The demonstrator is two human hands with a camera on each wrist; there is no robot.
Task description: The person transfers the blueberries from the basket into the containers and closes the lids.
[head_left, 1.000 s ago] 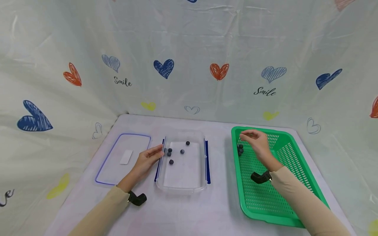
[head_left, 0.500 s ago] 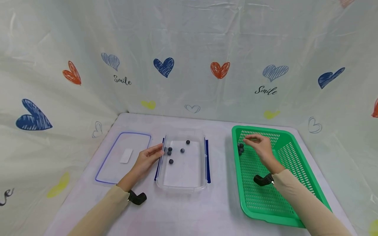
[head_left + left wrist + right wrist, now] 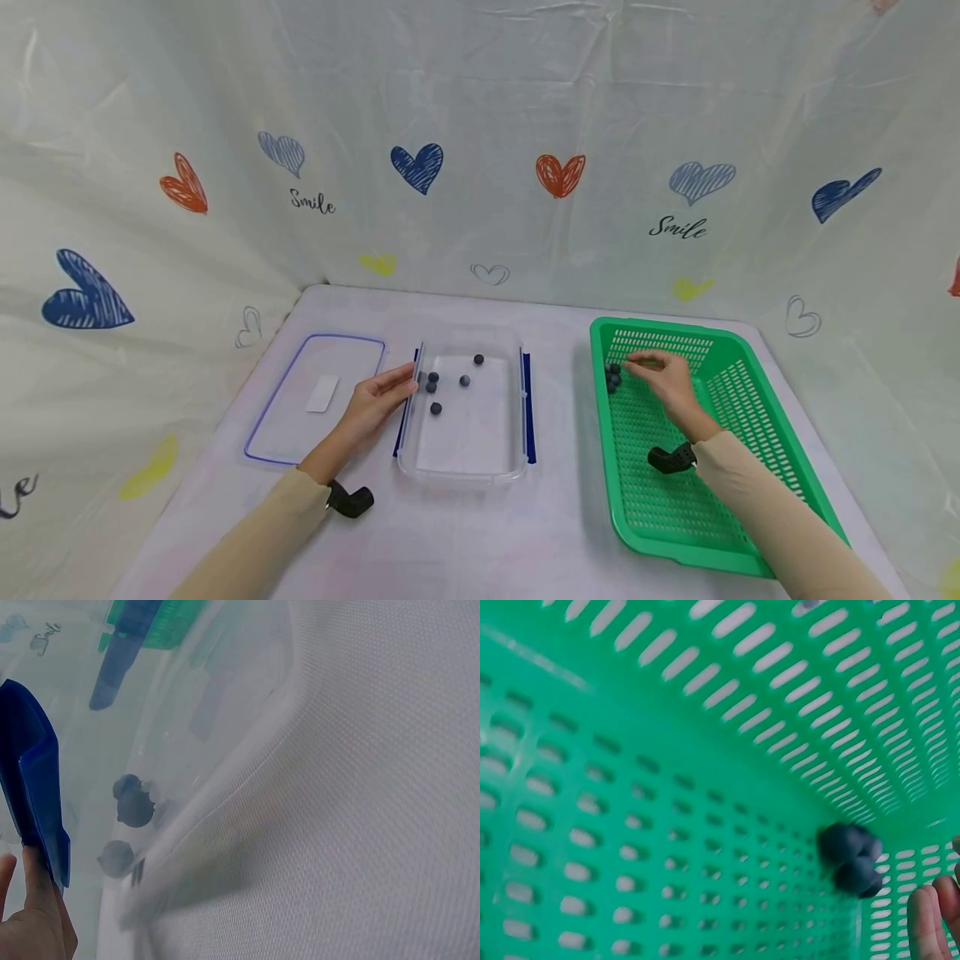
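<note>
In the head view, my left hand (image 3: 372,406) touches the left side of a clear plastic box (image 3: 465,477). The left wrist view shows my fingers (image 3: 39,881) mostly straight against its blue side latch (image 3: 45,795). Several blueberries (image 3: 436,408) lie apart inside the box. My right hand (image 3: 670,387) hangs inside a green basket (image 3: 617,500), fingertips beside a small cluster of blueberries (image 3: 612,380) at its left wall. In the right wrist view, a gap separates my fingertips (image 3: 924,922) from these blueberries (image 3: 851,859), and no berry shows between them.
A clear lid with a blue rim (image 3: 288,458) lies flat left of the box, a white label (image 3: 322,393) on it. Another blue latch (image 3: 529,417) hangs along the box's right side. A white curtain printed with hearts (image 3: 480,217) stands behind the table (image 3: 510,542).
My right hand has moved down and slightly right, beside the blueberries in the basket. The left hand stays at the box. The whole head view has shifted slightly.
</note>
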